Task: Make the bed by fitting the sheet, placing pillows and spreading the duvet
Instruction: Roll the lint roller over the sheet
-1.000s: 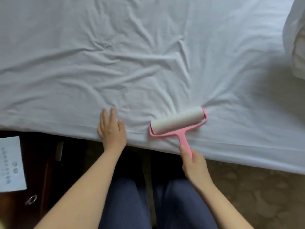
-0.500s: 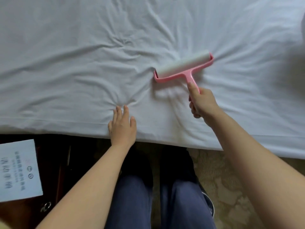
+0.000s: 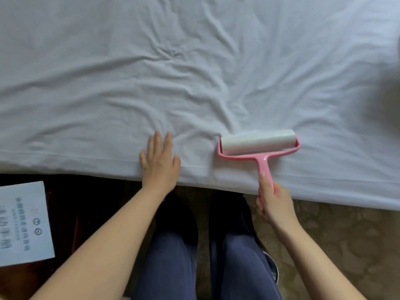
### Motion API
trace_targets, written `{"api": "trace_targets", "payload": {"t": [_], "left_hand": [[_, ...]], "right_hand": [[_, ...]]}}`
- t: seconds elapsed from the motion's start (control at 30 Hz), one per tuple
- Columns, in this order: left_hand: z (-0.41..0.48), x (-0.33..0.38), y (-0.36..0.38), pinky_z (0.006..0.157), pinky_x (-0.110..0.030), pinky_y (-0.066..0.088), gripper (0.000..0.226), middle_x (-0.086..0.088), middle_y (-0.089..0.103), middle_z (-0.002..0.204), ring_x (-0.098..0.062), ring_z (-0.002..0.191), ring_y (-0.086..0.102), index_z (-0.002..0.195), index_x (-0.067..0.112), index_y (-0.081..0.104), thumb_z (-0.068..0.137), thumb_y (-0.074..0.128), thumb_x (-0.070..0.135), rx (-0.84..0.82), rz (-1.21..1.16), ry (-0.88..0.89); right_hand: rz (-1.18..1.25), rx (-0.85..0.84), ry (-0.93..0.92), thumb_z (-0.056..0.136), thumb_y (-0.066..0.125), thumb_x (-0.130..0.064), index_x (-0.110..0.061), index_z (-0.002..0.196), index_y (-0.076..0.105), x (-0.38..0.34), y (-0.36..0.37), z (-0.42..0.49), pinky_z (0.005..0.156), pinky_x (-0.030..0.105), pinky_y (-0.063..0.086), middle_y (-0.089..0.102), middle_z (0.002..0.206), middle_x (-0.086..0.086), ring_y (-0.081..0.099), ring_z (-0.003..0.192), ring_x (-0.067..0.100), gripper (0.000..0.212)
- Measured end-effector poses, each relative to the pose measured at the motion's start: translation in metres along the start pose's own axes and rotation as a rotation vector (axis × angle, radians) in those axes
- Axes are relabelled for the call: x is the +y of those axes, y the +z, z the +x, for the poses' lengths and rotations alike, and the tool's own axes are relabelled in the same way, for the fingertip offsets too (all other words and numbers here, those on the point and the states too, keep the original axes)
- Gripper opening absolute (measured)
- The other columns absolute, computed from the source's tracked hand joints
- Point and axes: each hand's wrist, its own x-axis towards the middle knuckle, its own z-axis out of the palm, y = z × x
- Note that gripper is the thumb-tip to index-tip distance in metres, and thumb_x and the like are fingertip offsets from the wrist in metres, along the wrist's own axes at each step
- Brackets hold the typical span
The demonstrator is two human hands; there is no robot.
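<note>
Directly below the camera, two legs in dark blue trousers [image 3: 171,267] stand facing the bed, with both bare forearms reaching forward over them. To the right of the legs lies a patterned beige carpet [image 3: 346,245]. To the left, a white printed card [image 3: 23,221] rests on a dark wooden surface [image 3: 71,204]; its lettering is too blurred to read.

Farther forward, the left hand [image 3: 159,167] lies flat on the near edge of the bed, palm down. Its fingers are straight and slightly spread, pressing on the sheet [image 3: 194,72] and holding nothing. The right hand [image 3: 275,202] sits just off the bed edge, its fingers curled round the lower end of a lint roller [image 3: 258,146], with one fingertip laid along the pink handle. The handle crosses the bed edge toward the person. The pink frame and white drum rest on the sheet just inside that edge, to the right of the left hand and apart from it.

Beyond both hands, the white sheet covers the whole visible bed surface. A seam runs along its near edge, and creases spread across its middle. At the far right border a dark blurred patch cannot be identified.
</note>
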Motion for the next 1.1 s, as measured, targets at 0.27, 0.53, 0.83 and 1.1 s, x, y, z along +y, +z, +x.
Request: {"api": "trace_targets", "payload": {"t": [0.27,0.53,0.83,1.1], "left_hand": [[0.032,-0.004,-0.006,0.115,-0.047,0.008,0.056,-0.007,-0.008,0.159,-0.023,0.146,-0.009,0.151,0.021,0.002,0.1,0.022,0.033,-0.1,0.09,-0.031],[0.035,-0.004,-0.006,0.115,-0.048,0.007,0.055,-0.008,-0.008,0.159,-0.023,0.146,-0.01,0.151,0.021,0.004,0.101,0.024,0.032,-0.13,0.013,-0.024],[0.021,-0.011,-0.012,0.116,-0.047,0.008,0.058,-0.004,-0.016,0.158,-0.02,0.145,-0.015,0.151,0.024,-0.004,0.1,0.025,0.032,-0.167,0.037,0.04],[0.007,-0.031,-0.013,0.115,-0.048,0.011,0.058,-0.003,-0.017,0.158,-0.018,0.145,-0.014,0.151,0.025,-0.005,0.101,0.023,0.035,-0.233,0.16,0.175]], "right_hand": [[0.02,-0.068,-0.056,0.098,0.04,-0.042,-0.015,0.066,0.03,-0.07,0.027,0.084,0.035,0.016,0.02,0.025,0.053,0.004,0.025,0.029,0.009,0.043],[0.007,-0.078,-0.056,0.096,0.038,-0.051,-0.016,0.071,0.033,-0.133,0.049,0.128,0.035,0.013,0.023,0.029,0.055,0.003,0.025,0.031,0.011,0.043],[0.036,-0.066,0.078,0.096,0.04,-0.048,-0.013,0.068,0.038,-0.036,0.029,0.042,0.035,0.013,0.022,0.031,0.05,0.005,0.026,0.026,0.008,0.045],[0.135,0.041,0.211,0.093,0.044,-0.054,-0.017,0.06,0.036,0.029,0.04,-0.03,0.036,0.013,0.02,0.028,0.04,-0.003,0.023,0.03,0.011,0.05]]}}
